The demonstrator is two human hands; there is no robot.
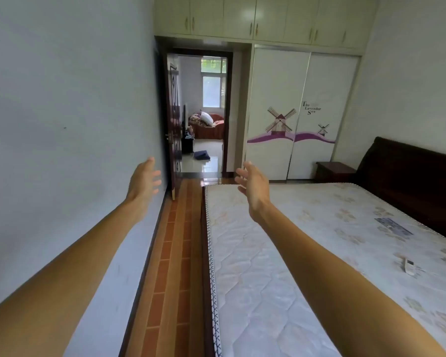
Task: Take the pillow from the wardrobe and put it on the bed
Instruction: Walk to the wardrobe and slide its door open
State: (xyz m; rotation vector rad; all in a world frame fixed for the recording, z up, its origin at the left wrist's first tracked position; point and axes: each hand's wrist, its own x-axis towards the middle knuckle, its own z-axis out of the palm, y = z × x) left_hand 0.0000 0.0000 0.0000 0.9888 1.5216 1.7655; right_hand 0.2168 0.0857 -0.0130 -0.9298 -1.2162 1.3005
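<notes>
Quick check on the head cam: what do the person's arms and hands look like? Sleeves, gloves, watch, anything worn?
Both arms are bare as far as the frame shows them: no sleeves in view. The left hand and right hand have no gloves, and no rings, watch, bands or markings are visible on hands, wrists or forearms.

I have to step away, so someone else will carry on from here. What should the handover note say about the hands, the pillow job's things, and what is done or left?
Left hand: open, empty, stretched forward.
Right hand: open, empty, raised over the corner of the bed.
Wardrobe: at the far end of the room, both sliding doors shut; no pillow in sight in this room.
Bed: bare mattress, with a small remote control lying on it.
Done: nothing yet.
Left: walk to the wardrobe, slide a door open, take the pillow, lay it on the bed.
</notes>
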